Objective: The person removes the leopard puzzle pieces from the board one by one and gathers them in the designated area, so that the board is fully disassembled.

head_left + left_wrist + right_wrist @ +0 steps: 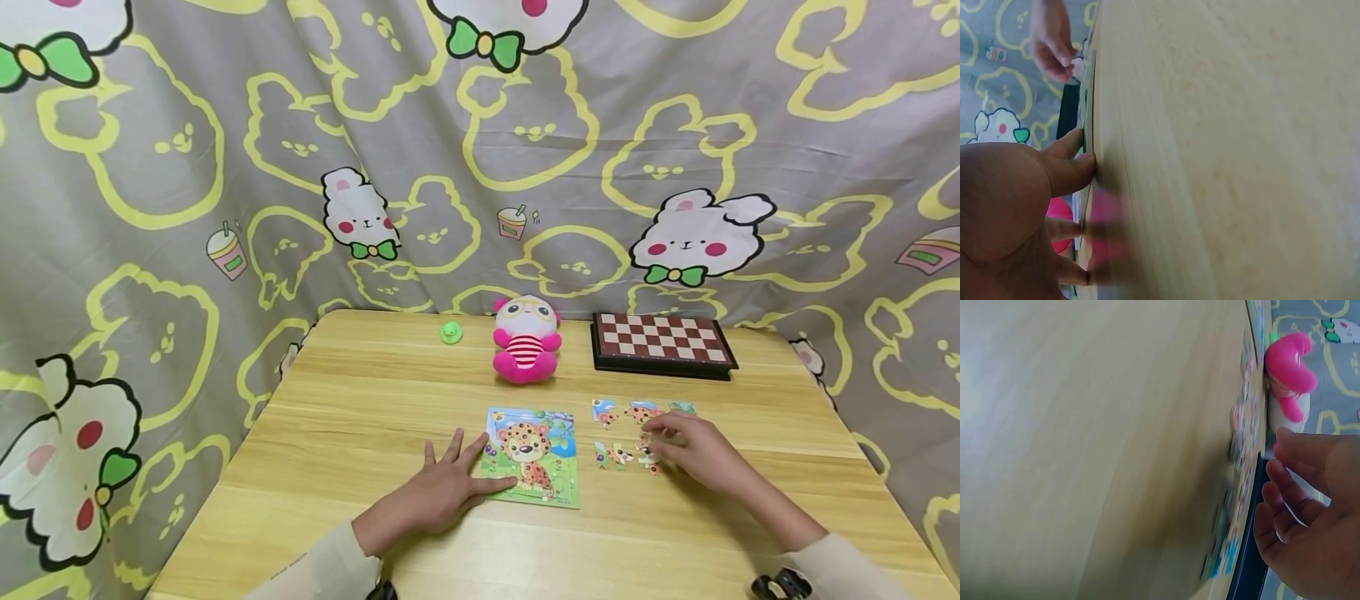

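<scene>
hands [442, 493] [701, 450] partly hide puzzle board [534, 452] and pieces [619, 455].

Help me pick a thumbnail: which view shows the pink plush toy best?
Head view: the pink plush toy sits whole, front-on and unblocked. The right wrist view shows it sideways, face unclear; the left wrist view, only pink bits behind the left hand.

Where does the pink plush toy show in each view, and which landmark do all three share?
Head: the plush toy sits just below and right of centre, towards the far edge of the table.
Left wrist: lower left, partly hidden behind the left hand.
Right wrist: upper right, above the right hand.
Shared landmark: the grey, yellow-patterned curtain.
</scene>
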Available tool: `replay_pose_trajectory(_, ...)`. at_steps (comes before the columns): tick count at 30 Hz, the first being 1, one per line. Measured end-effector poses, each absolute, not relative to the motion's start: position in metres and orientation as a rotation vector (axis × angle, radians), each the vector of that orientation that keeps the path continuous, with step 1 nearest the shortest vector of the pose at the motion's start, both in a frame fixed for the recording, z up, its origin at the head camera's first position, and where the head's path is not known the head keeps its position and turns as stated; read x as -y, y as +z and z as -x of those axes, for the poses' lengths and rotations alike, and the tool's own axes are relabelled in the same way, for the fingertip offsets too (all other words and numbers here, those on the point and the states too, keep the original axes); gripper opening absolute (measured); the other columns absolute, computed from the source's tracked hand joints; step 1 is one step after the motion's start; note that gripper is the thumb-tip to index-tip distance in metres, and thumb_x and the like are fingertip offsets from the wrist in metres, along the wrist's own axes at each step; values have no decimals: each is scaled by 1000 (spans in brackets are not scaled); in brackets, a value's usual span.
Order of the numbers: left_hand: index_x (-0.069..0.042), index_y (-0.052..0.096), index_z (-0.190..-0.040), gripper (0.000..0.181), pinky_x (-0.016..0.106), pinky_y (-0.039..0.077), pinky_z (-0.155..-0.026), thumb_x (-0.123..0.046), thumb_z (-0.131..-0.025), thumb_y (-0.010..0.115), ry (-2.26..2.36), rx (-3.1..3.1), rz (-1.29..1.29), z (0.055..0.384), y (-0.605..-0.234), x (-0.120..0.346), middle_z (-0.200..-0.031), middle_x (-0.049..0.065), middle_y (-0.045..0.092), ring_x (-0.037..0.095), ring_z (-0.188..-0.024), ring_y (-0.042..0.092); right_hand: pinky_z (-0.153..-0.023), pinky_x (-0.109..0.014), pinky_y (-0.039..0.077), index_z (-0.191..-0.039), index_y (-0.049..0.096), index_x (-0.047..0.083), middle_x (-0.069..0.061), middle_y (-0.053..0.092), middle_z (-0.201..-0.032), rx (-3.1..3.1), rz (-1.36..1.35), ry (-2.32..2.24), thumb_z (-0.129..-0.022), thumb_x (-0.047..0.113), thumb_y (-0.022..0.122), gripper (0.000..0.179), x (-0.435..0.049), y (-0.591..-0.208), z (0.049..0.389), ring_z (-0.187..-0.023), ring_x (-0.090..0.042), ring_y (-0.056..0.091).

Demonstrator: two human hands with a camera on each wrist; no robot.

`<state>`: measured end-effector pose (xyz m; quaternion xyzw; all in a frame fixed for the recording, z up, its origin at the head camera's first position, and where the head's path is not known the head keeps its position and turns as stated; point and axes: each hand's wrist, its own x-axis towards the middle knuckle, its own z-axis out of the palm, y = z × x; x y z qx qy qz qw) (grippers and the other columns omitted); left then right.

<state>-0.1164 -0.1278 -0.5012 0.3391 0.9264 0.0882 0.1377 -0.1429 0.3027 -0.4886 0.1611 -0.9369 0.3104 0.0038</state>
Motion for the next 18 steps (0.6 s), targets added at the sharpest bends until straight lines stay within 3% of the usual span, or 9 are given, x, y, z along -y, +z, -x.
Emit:
replay_pose_trajectory(7, -68, 33, -147, 43, 88, 23, -101, -45, -110, 38, 249, -2681, -979, 117, -504, 128, -173, 13, 11, 59, -151, 10, -74, -27, 53, -117, 74, 8, 2, 70, -104, 2981, -588, 1078, -95, 12, 75, 22, -265, -487, 146, -91, -11, 60)
replay_pose_trajectory(18, -66, 34, -148, 44, 88, 22, -101, -43, -111, 38, 260, -2670, -971, 117, -503, 129, -173, 13, 11, 59, -151, 10, -76, -25, 53, -119, 73, 9, 1, 69, -103, 2960, -742, 1230, -95, 12, 75, 24, -206, -488, 150, -90, -11, 60)
